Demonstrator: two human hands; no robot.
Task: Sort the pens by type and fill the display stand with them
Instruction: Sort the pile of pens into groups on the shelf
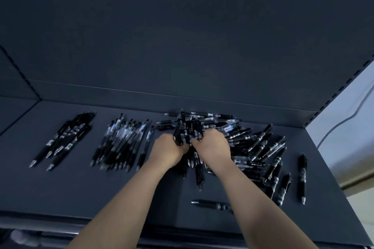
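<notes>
On the dark shelf (pixel 85 186) lie three groups of pens. A small row of solid black pens (pixel 62 141) sits at the left. Beside it lies a larger row of clear-barrelled pens (pixel 121 143). A loose mixed heap of pens (pixel 257 147) covers the right side. Above the heap's left edge, my left hand (pixel 168 151) and my right hand (pixel 212 147) together grip a bundle of black pens (pixel 187 129), which stands nearly upright between them.
Stray pens lie apart from the heap: one near the front edge (pixel 212 205) and one at the far right (pixel 302 178). The shelf's back panel (pixel 182 46) rises behind. A slotted upright (pixel 344 87) bounds the right side, with a cable (pixel 344 123) beyond it.
</notes>
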